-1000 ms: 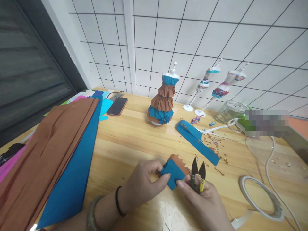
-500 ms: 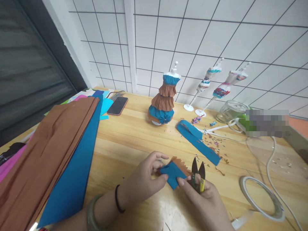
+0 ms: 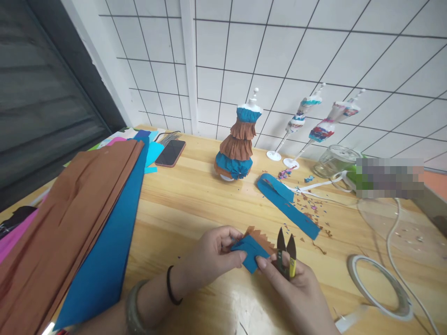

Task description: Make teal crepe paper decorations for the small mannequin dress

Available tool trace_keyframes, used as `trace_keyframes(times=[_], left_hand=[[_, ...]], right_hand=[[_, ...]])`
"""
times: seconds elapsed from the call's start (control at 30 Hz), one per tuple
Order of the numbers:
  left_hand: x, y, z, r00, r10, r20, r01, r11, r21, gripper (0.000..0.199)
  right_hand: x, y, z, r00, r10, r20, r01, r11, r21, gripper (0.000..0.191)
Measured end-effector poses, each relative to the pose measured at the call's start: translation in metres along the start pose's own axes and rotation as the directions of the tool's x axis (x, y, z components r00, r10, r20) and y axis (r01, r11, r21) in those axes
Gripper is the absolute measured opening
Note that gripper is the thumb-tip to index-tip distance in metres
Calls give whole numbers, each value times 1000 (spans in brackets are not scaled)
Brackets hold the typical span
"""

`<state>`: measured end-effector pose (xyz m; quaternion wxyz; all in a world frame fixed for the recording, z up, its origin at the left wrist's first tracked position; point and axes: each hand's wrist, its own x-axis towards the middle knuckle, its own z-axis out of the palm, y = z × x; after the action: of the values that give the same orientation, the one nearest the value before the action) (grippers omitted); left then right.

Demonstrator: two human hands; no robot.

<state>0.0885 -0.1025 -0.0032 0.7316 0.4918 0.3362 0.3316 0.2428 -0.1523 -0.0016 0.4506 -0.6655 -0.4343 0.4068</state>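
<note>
A small folded blue paper piece (image 3: 252,253) is pinched at its left side by my left hand (image 3: 218,249). My right hand (image 3: 293,279) grips its right edge between thumb and finger and also holds small snips (image 3: 286,251), their two dark blades apart and pointing away. Behind the blue piece shows brown paper (image 3: 260,236) with a zigzag-cut edge. A mini dress form (image 3: 240,139) in blue and brown ruffled paper stands upright beyond my hands. To its right, a long blue strip (image 3: 286,204) lies partly folded over on the table.
Large brown sheets (image 3: 77,200) and blue sheets (image 3: 111,251) cover the left side, near a phone (image 3: 171,153). Two smaller forms (image 3: 303,111) lean at the back. A glass jar (image 3: 335,160), paper scraps (image 3: 310,204), a white cable (image 3: 393,232) and a tape roll (image 3: 380,287) are at right.
The fingers of my left hand have come down and closed onto the blue piece's upper left corner. The snips have shifted slightly left.
</note>
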Motion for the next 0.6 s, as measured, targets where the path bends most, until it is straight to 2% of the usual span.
trace_keyframes(times=[0.27, 0.33, 0.47, 0.6], left_hand=[[2, 0, -3, 989, -149, 17, 150, 968, -200, 20], [2, 1, -4, 983, -182, -13, 174, 956, -237, 19], [3, 6, -7, 974, -186, -130, 139, 942, -306, 16], [2, 12, -8, 973, -144, -182, 83, 947, -310, 18]], right_hand=[[2, 3, -2, 998, -12, 66, 12, 1000, 4, 24], [3, 1, -3, 997, -14, 72, 12, 1000, 21, 21], [4, -8, -6, 999, -9, 43, 7, 999, 41, 26], [4, -14, -13, 994, 8, 105, -2, 998, -57, 37]])
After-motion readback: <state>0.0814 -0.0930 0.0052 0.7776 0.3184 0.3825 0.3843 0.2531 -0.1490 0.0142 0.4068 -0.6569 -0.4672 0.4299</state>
